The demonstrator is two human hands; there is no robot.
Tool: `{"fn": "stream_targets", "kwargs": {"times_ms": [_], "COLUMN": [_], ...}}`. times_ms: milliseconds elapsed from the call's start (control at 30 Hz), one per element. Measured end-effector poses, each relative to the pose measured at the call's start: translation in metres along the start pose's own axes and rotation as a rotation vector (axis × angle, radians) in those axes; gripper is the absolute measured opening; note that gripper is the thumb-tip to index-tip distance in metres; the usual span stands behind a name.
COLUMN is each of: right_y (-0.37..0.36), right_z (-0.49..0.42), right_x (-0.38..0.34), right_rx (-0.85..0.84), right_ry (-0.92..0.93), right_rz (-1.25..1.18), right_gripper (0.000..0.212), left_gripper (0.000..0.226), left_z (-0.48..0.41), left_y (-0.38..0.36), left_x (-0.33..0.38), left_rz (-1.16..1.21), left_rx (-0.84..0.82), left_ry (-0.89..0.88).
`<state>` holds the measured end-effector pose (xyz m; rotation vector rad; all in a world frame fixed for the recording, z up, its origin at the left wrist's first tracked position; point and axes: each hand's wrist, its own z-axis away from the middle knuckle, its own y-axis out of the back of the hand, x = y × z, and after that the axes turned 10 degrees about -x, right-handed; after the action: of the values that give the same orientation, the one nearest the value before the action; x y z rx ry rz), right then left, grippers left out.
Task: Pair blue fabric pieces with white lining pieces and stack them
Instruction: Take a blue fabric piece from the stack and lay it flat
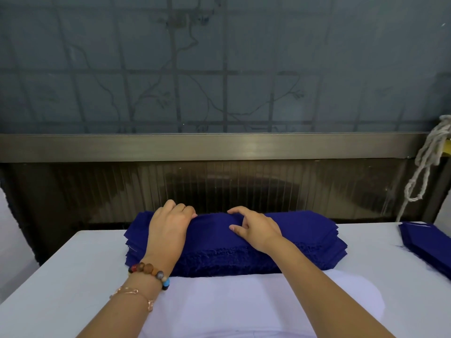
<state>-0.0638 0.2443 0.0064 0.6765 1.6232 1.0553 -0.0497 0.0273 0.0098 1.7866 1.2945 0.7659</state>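
Note:
A thick stack of dark blue fabric pieces [214, 250] lies across the far side of the white table [61, 276]. My left hand [168, 223] rests on the stack's top left, fingers curled over its far edge. My right hand [256, 228] lies on the top right of middle; its thumb and fingers pinch the top blue piece near the far edge. White lining pieces [244, 303] lie flat on the table just in front of the blue stack, partly under my forearms.
A second, lower pile of blue pieces [429, 247] sits at the table's right edge. Behind the table runs a metal window sill [219, 147] with frosted glass above. A knotted white cord [424, 164] hangs at the right.

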Motion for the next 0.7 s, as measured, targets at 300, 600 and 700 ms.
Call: {"fn": "stream_targets", "kwargs": {"times_ms": [300,600,700], "right_y": [-0.0021,-0.0043,-0.0034], "right_z": [0.0015,0.0035,0.0021], "right_x": [0.001,0.0051,0.0065], "right_rx": [0.041,0.084,0.138], "right_ry": [0.0,-0.004,-0.06], "right_rz": [-0.068,-0.216,-0.348], "right_gripper": [0.029,0.023,0.024], "left_gripper": [0.017,0.006,0.008], "left_z": [0.0002,0.0009,0.0015], "left_y": [-0.0028,0.0019,-0.0006], "left_x": [-0.0011,-0.0014,0.0], "left_rz": [0.033,0.119,0.14], "left_rx": [0.133,-0.03,-0.02], "left_ry": [-0.077,-0.054,0.0]}}
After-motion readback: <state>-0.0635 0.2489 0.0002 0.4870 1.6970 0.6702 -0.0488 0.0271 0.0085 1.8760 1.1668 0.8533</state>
